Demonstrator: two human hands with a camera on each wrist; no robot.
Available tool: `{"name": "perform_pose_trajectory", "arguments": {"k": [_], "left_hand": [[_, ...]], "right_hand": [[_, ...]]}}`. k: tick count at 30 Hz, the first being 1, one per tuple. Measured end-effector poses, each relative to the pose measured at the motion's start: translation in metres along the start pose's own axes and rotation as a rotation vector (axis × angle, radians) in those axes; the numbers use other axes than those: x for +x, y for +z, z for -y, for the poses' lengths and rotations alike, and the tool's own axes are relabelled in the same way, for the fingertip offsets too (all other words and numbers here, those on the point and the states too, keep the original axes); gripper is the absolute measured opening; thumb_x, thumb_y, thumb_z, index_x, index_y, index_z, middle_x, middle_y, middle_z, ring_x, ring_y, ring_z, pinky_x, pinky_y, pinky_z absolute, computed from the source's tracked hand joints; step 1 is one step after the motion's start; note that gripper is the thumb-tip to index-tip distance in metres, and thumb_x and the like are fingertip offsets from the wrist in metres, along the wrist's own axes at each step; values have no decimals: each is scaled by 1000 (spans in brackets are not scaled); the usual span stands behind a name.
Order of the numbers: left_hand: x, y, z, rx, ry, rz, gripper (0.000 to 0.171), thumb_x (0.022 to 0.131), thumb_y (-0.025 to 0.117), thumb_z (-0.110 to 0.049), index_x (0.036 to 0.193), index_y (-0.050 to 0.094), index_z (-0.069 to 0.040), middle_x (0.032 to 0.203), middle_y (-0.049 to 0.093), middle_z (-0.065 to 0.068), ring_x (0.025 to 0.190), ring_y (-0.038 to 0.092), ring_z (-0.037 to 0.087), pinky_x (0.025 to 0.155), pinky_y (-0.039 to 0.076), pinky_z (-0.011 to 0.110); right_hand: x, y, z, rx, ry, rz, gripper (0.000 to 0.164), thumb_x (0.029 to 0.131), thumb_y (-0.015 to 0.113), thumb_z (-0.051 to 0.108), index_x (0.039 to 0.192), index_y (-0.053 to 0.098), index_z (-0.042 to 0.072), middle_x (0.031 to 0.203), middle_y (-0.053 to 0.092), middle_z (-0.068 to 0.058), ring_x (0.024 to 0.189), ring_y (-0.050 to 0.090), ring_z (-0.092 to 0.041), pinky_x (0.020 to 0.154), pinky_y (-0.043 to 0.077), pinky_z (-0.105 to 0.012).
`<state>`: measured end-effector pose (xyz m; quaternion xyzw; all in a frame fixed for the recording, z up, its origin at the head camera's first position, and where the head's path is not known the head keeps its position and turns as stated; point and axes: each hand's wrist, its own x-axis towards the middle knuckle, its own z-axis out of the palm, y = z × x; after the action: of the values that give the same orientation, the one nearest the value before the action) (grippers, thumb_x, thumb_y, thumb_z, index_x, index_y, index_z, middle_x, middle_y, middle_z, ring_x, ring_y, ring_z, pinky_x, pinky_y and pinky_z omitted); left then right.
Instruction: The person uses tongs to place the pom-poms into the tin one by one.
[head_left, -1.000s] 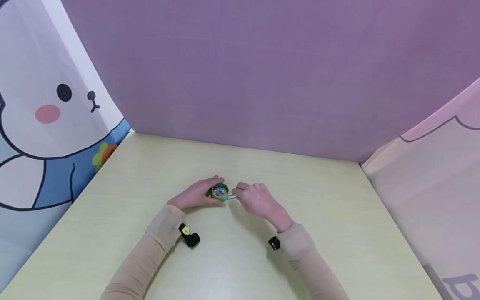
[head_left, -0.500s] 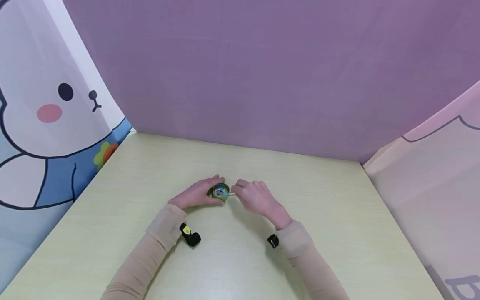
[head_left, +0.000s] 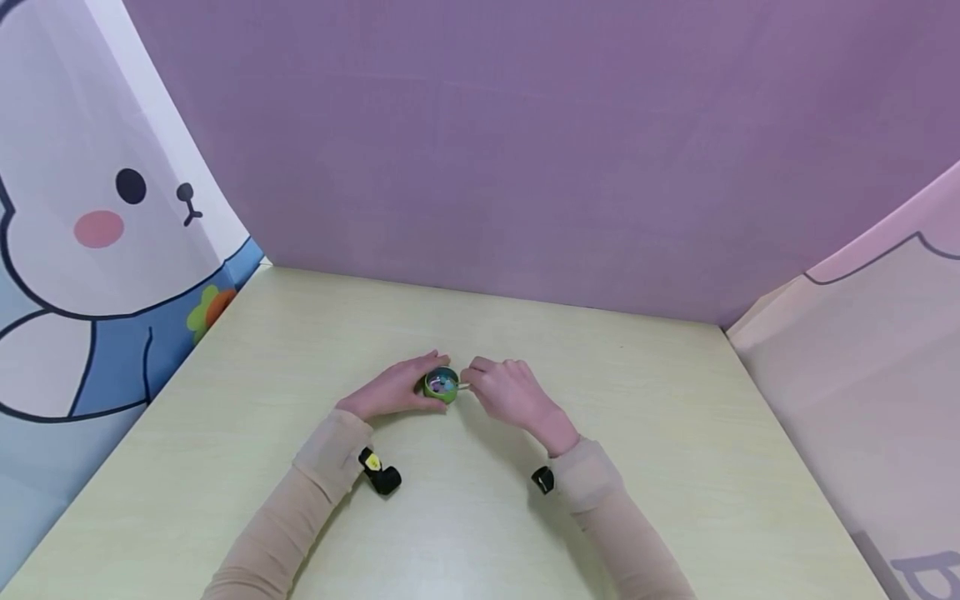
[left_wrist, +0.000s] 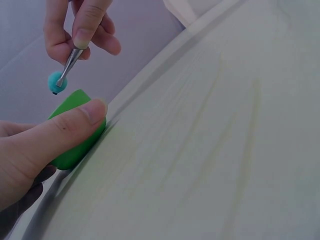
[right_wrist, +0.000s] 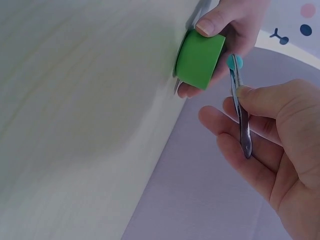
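Observation:
My left hand [head_left: 396, 388] curls round a small green cup [right_wrist: 200, 59], thumb on one side and fingers on the other, and the cup rests on the table. From above, several small pastel-coloured pieces show inside it. My right hand [head_left: 513, 398] pinches a pair of metal tweezers [right_wrist: 244, 125] between thumb and fingers. A small teal ball [left_wrist: 56, 81] is caught at the tweezers' tips. Both wrist views put the ball just above the cup's open top, apart from the rim.
A pale wood-look table [head_left: 480, 525] lies under both hands. A purple cloth wall [head_left: 525, 167] stands behind it. Printed panels with a cartoon animal [head_left: 75, 250] rise at the left, and a pale panel [head_left: 862, 400] at the right. Black wrist cameras sit on both sleeves.
The tweezers' tips and the right hand have shifted slightly away from the person and toward the cup, taking the teal ball from the near rim to over the opening. My left hand stays still.

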<state>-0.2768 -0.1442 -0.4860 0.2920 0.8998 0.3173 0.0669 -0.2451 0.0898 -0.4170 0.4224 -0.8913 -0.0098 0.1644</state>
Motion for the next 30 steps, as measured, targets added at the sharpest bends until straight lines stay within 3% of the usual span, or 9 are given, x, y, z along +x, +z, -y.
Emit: {"name": "perform_pose_trajectory", "arguments": {"k": [30], "left_hand": [[-2,-2,2,13,8,-7,88,84,77,-46,153,37,-9,160,34,17,149,32,35,118,37,51]], "right_hand": [[2,0,2,43,19,20,10,94,67,15,102,74,15,93,71,1,54,55,-9,42,39,-21]]}}
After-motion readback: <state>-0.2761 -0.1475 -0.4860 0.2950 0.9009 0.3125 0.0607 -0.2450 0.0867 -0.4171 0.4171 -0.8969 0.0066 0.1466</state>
